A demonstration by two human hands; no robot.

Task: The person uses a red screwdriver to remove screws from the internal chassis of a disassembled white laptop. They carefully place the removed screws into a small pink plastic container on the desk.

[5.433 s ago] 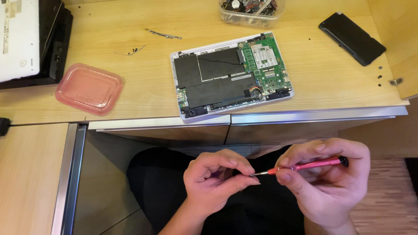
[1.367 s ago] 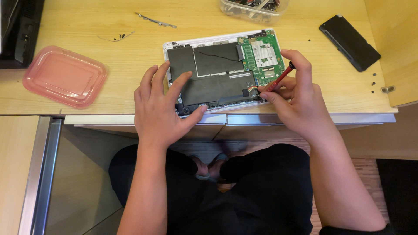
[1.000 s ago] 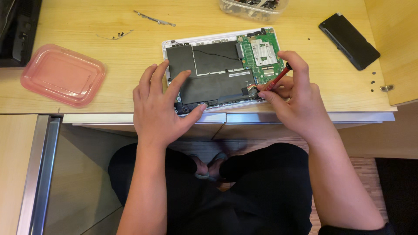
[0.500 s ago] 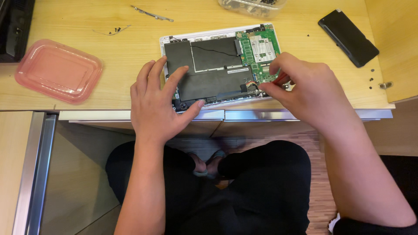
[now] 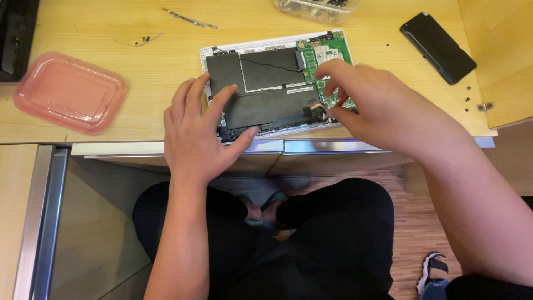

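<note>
Pink lid (image 5: 69,91) left, phone (image 5: 438,40) right, hand (image 5: 383,105) perhaps hiding screwdriver.

A white-cased laptop (image 5: 277,83) lies opened, showing black battery panels (image 5: 266,105) and a green circuit board (image 5: 330,53), on a pale yellow wood-grain surface (image 5: 83,28). A red-handled screwdriver (image 5: 341,100) peeks from the right hand (image 5: 383,108). Nearby: a translucent pink lid (image 5: 69,91), a black phone (image 5: 438,39).
</note>
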